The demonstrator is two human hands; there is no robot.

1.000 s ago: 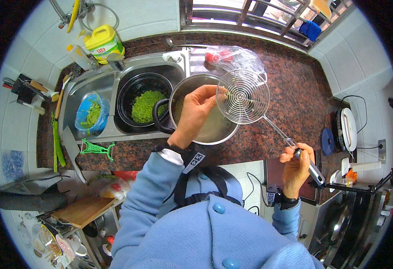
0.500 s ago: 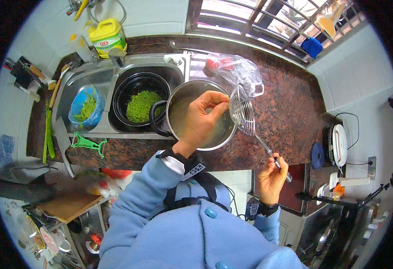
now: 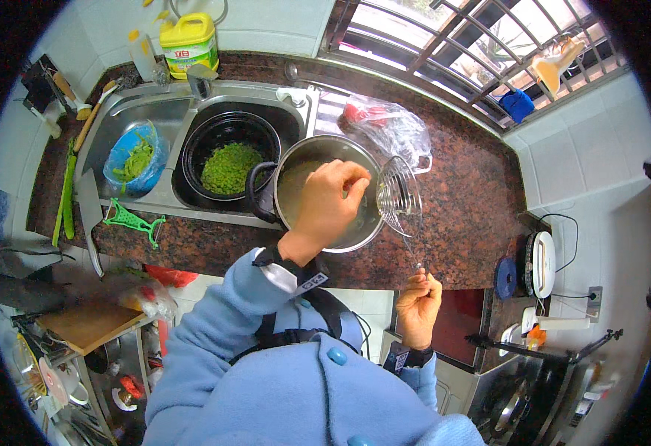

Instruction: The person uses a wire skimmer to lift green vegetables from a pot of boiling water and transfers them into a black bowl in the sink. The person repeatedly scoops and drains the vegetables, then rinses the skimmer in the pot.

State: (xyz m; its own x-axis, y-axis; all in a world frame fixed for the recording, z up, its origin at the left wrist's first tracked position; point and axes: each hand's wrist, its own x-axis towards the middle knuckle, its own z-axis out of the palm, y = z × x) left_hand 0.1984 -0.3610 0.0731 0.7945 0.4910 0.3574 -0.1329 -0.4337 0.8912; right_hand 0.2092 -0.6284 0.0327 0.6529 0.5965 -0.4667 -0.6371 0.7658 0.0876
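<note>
the wire skimmer (image 3: 401, 197) is at the right side of the steel pot (image 3: 318, 143), and its round mesh is tilted, so it appears narrow and partly covers the pot's right rim; whether it touches this rim, i cannot tell. the right hand (image 3: 420, 297) is in front of the counter edge and grasps the skimmer by its handle, with the fingers bent around it. the left hand (image 3: 331, 204) is above the pot's opening, with its fingers curled and the thumb below them, their tips toward the mesh; if there is something small between them, i cannot tell

the pot has a black handle (image 3: 257, 197) on its left side. to the left of it, in the right basin of the sink (image 3: 295, 119), there is a black bowl (image 3: 189, 160) with small green pieces (image 3: 230, 169) inside. the left basin contains a blue plastic bag (image 3: 113, 169) with green peelings (image 3: 138, 157). on the counter (image 3: 474, 230), in front of the sink, lies a green peeler (image 3: 133, 221); farther left are a knife (image 3: 89, 208) and long green stalks (image 3: 66, 197). behind the pot, slightly to the right, rests a clear plastic bag (image 3: 400, 134) with something red inside, and behind the sink stands a yellow jug (image 3: 188, 41)
</note>
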